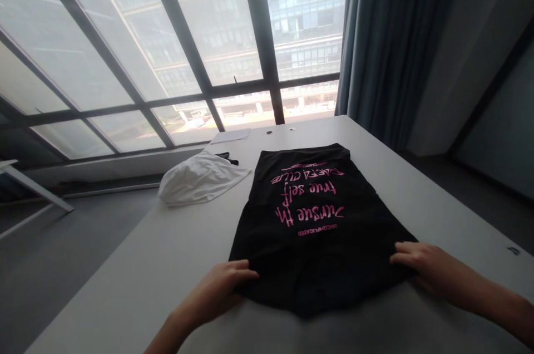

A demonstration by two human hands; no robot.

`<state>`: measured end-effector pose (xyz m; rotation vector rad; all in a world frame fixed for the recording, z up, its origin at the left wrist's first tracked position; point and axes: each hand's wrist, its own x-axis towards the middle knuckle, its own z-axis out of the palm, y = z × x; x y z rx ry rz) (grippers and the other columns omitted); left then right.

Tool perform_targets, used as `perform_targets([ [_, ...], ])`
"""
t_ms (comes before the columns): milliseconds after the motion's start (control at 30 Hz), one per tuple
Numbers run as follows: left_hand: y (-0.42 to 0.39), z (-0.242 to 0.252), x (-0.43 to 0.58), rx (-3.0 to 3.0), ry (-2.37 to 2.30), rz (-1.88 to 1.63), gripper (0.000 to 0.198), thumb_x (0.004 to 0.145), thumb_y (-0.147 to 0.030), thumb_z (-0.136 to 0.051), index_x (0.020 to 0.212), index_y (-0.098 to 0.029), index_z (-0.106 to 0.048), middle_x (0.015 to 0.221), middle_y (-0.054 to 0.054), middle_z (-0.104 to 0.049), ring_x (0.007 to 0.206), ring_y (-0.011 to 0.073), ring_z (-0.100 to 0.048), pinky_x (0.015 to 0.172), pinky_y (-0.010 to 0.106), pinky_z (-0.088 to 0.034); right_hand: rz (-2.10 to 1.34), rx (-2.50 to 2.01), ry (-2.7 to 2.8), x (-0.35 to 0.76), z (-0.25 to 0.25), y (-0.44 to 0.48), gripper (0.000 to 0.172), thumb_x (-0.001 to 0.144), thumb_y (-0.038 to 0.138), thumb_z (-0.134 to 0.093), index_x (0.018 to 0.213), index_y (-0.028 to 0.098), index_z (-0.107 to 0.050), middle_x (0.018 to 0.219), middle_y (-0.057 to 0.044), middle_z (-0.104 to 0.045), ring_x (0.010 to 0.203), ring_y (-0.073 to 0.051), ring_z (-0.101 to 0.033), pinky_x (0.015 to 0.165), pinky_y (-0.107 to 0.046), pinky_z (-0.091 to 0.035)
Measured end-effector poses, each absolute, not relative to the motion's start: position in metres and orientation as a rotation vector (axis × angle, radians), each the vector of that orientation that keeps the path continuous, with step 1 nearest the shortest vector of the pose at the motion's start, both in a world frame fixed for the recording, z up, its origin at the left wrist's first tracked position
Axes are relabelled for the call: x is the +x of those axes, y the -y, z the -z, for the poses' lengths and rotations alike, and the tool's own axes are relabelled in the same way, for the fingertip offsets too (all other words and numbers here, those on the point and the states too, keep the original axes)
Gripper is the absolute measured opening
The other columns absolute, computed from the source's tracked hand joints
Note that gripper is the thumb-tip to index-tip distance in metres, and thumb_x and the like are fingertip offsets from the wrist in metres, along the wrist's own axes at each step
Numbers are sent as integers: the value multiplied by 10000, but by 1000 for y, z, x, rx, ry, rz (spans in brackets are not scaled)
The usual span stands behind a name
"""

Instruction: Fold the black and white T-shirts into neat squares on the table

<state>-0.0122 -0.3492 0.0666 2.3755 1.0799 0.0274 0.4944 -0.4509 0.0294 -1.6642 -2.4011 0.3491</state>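
Left hand (221, 287): nearest the camera, palm down on the near-left corner of the black shirt (312, 265). The fingers curve onto the cloth and point right. Whether they pinch the edge or only rest on it cannot be told.
Right hand (421, 265): at the near-right corner, fingers stretched flat on the fabric and pointing left, loose rather than gripping.
Shirt from the hands: it lies between them and extends straight ahead. Both hands touch its near edge, one at each end, and neither is clearly closer.
Long axis: runs away from the person towards the window (167, 37), roughly square to the line between the hands.
Which way it points: the pink lettering (308, 198) reads upside down from here, so the top of the print probably lies at the near end.
Position: spread flat at the middle of the grey table (146, 270).
White garment (200, 178): bunched at the table's left edge, just beside the shirt's far-left corner and not touching it.
Curtain (384, 37): hangs beyond the far-right side.
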Motion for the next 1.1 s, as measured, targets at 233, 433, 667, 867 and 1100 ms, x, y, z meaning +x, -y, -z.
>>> perform_targets([
  [233,365,-70,-29,2188,-1011,-102,446,879,-359,-677,1323,-329,-649,1126,38,-683,1004,218,-659,921,318,-508,-655,-1703,2316,495,-47,469,381,863,449,-675,1232,362,-710,1121,-61,-736,936,-281,-718,732,-340,-587],
  [433,338,-65,20,2380,-1160,-476,356,923,-406,-640,1248,-264,-679,1132,67,-654,1015,226,-631,922,332,-501,-366,-1620,2161,452,-38,412,311,939,399,-564,1185,263,-697,1151,-79,-685,967,-254,-675,846,-369,-549],
  [667,303,-14,56,2474,-1158,-572,353,882,-408,-690,1190,-239,-723,1029,68,-630,984,239,-609,932,375,-492,-195,-1670,2158,417,-5,366,272,891,315,-643,1151,239,-661,1092,-82,-685,987,-257,-665,832,-354,-524],
  [867,291,-16,33,1877,-1240,-1034,352,855,-474,-658,965,-152,-747,846,37,-659,771,185,-626,735,306,-505,-467,-1603,1854,436,-17,365,195,903,381,-569,900,221,-680,728,-14,-667,663,-191,-621,641,-314,-485],
  [1100,288,-28,-50,882,-1371,-1744,311,756,-386,-712,980,-185,-631,767,-28,-632,654,119,-595,639,234,-506,-266,-1640,884,528,-25,390,245,797,434,-634,904,216,-663,871,-116,-703,727,-248,-639,600,-373,-513],
])
